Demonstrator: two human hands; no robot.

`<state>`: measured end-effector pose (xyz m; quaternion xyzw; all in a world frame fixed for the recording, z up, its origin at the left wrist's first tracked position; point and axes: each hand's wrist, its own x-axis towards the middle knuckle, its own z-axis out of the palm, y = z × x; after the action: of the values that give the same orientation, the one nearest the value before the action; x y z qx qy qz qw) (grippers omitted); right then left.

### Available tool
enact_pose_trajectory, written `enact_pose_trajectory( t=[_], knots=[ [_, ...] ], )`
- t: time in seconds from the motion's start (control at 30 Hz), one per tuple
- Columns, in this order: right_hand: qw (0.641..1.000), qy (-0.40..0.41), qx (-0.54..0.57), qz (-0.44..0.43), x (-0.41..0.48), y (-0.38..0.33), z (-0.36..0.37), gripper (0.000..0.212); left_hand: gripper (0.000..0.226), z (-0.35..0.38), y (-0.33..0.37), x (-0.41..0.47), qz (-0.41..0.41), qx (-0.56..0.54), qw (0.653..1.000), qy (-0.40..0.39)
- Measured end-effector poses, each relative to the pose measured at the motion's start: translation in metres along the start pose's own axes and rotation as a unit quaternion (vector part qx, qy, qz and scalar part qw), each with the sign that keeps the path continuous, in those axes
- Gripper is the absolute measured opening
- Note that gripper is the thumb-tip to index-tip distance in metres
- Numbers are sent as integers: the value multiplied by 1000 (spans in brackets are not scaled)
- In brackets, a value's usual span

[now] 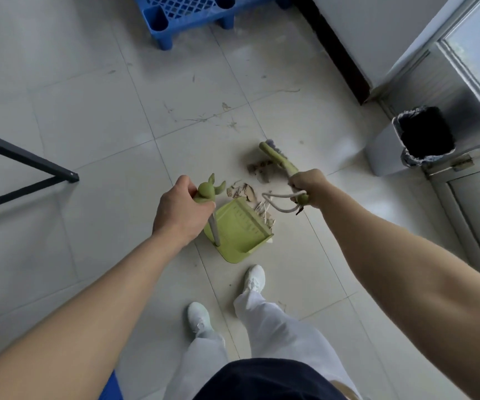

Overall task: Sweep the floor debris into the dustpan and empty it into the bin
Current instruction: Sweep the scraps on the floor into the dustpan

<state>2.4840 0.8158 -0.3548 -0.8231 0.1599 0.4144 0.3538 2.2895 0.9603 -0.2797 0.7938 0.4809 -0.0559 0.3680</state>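
here, pale grey floor tiles [74, 82] lie scuffed and streaked under me, with a blue plastic pallet [186, 13] at the far edge and a dark skirting along the white wall [377, 30]. the bin [414, 140] stands to my right beside a metal door frame, lined with a black bag; i cannot tell what is inside. my left hand [181, 210] is wrapped around the dustpan handle [208, 194], and the green dustpan [238, 229] rests on the floor. my right hand [308, 184] is closed on the broom [276, 157], its bristles against the debris [257, 171], which lies just beyond the pan's open lip.
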Motion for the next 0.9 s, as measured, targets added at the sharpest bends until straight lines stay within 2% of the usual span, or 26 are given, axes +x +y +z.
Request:
enact_pose_trajectory(
  t=[0.03,0.07,0.17,0.3,0.5,0.57,0.67,0.9],
  knots=[
    [999,-15,-38,-9,10,-3,5,32,24,-1,-4,0,-6,-4,1000,6],
    [998,-30,-53,-12,18,-7,10,38,25,-2,-7,1,-11,-7,1000,11],
    [991,-45,-124,-13,28,-14,22,30,25,-2,-17,2,-26,-10,999,23],
    [978,-53,-203,-5,17,-1,30,6,24,-4,-27,4,-36,-3,999,22],
    [953,-38,-301,-12,-19,45,21,12,23,-19,-42,3,-27,8,999,22],
    [951,-34,-306,-25,-32,53,12,18,23,-27,-47,2,-18,10,1000,20],
    [961,-28,-276,-20,-44,70,7,12,23,-38,-55,-2,-8,13,1000,17],
    [983,7,-181,-21,-43,75,46,8,24,-57,-85,-18,2,19,1000,22]
  ],
)
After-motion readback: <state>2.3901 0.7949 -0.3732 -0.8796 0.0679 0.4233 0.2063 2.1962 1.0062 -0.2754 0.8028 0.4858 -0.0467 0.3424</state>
